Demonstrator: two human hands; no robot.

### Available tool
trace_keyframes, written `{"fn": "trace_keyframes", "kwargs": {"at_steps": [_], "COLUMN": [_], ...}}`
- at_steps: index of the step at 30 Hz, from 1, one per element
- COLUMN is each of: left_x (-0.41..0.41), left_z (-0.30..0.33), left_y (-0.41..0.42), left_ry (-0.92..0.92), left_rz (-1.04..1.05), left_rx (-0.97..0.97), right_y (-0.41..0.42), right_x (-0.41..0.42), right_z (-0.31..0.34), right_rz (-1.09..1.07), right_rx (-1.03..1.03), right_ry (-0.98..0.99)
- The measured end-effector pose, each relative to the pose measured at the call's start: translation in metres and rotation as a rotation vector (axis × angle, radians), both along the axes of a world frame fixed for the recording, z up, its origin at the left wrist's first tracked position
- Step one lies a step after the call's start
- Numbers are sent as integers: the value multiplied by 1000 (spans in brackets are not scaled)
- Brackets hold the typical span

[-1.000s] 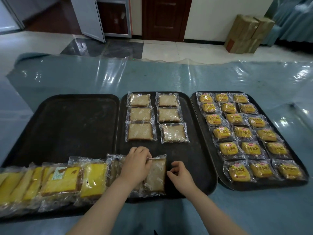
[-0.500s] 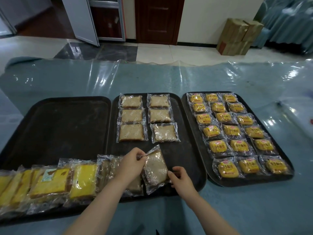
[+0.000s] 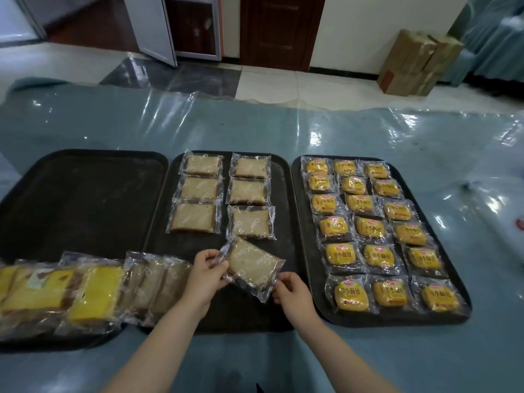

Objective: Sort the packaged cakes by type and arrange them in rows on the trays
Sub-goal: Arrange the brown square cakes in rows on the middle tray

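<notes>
We note both hands on one pale brown cake packet [image 3: 253, 268], held tilted above the near half of the middle tray [image 3: 163, 222]: the left hand [image 3: 207, 275] pinches its left seal, the right hand [image 3: 292, 292] pinches its near corner. Six like packets [image 3: 224, 195] lie in two columns beyond. We judge the risk to be slippage, since the clear film looks glossy and crinkled, and a skewed landing overlapping the packet just beyond it. The cake is a flat, soft-looking rectangular slab; the tray is dark, matte and rimmed
</notes>
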State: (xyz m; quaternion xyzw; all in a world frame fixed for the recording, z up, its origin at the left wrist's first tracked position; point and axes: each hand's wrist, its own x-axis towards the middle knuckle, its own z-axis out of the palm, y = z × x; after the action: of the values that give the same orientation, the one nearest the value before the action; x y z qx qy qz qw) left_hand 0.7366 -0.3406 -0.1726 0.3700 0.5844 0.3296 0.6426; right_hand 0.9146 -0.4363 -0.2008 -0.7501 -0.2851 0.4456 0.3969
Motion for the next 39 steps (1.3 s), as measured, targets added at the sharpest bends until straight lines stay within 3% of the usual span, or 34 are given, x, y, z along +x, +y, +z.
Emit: {"fn": "trace_keyframes", "kwargs": {"at_steps": [8, 14, 22, 39], "left_x": [21, 25, 25, 20], "left_z": [-27, -32, -31, -19], "left_y": [-12, -8, -5, 1], "left_ry": [115, 384, 487, 643], "left_rz": [100, -48, -177, -470], "left_rx": [15, 155, 169, 241], "right_y": [18, 37, 51, 46], "right_x": [17, 19, 19, 23], "right_z": [3, 9, 15, 13], "right_rz": [123, 246, 271, 400], "right_rx": [-3, 27, 68, -150], "right_ry": [-100, -157, -207, -198]}}
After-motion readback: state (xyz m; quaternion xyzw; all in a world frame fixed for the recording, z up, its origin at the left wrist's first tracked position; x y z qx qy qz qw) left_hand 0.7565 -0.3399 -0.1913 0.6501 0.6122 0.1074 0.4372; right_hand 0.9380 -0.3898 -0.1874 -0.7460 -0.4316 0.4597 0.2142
